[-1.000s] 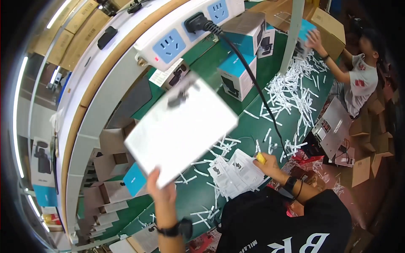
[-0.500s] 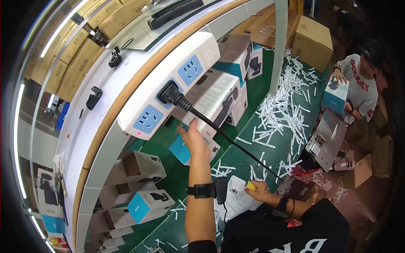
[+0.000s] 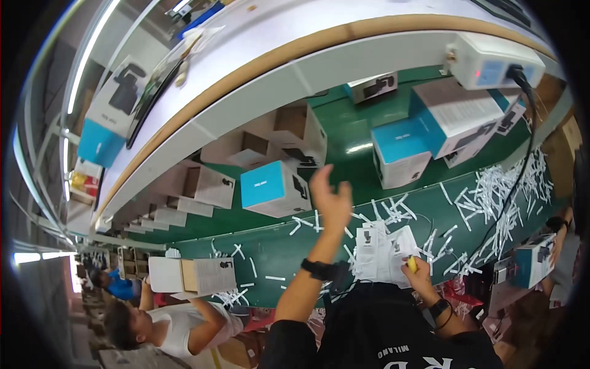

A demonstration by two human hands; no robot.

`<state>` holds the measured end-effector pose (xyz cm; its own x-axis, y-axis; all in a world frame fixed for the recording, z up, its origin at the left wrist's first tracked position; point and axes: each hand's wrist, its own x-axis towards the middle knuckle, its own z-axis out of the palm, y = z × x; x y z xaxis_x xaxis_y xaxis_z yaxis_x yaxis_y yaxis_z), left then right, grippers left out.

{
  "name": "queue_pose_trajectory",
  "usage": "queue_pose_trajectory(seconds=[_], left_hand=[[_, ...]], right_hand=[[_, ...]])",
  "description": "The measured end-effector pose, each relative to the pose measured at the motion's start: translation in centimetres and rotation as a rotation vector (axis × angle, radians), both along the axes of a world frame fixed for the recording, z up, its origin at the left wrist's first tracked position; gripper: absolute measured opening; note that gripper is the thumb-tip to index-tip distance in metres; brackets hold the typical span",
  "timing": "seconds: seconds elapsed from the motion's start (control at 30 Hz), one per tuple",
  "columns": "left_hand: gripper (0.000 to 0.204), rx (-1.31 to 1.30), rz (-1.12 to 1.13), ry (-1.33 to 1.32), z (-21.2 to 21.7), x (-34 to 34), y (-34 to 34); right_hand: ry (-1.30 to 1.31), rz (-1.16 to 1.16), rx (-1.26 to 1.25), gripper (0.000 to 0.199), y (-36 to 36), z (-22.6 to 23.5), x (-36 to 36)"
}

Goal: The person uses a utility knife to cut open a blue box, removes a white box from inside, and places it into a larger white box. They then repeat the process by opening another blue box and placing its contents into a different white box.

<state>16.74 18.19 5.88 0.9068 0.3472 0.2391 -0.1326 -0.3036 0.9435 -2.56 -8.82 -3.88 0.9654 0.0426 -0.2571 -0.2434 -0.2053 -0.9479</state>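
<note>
My left hand (image 3: 330,200) is raised over the green bench with its fingers apart and nothing in it. Just left of it stands a closed white box with a blue top (image 3: 262,186); whether the fingertips touch the box is hard to tell. My right hand (image 3: 421,277) is closed around a small yellow object (image 3: 412,264), mostly hidden by the fingers. Beside that hand, white printed sheets (image 3: 367,253) lie near the bench's front edge. Another blue-topped box (image 3: 401,154) stands farther right, next to a larger stacked box (image 3: 458,107).
Shredded paper strips (image 3: 501,203) litter the green bench (image 3: 270,246). Open white boxes (image 3: 206,184) line its back left. A power strip (image 3: 491,64) with a black cable hangs from the shelf above. Co-workers are at both sides; the left one holds an open box (image 3: 209,277).
The view has swung left, bringing a co-worker with an open box into sight. My left hand has moved from the boxes under the power strip toward the blue-topped box farther left.
</note>
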Motion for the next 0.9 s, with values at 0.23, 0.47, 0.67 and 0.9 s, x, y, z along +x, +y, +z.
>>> queue_pose_trajectory(seconds=[0.23, 0.47, 0.67, 0.9], left_hand=[[0.101, 0.757, 0.751, 0.285, 2.9, -2.6, 13.5], [0.086, 1.046, 0.124, -0.136, 4.2, 6.5, 11.6], [0.034, 1.028, 0.395, -0.525, 4.0, 16.3, 16.5], [0.009, 0.975, -0.108, -0.195, 9.7, 10.0, 6.6]], right_hand=[[-0.125, 0.167, -0.213, 0.023, 1.1, -1.4, 1.5], [-0.209, 0.140, -0.294, 0.029, 4.1, 1.0, 4.2], [-0.330, 0.132, -0.367, 0.032, 4.4, 0.5, 1.1], [-0.203, -0.138, -0.726, 0.064, 0.1, -5.5, 0.0]])
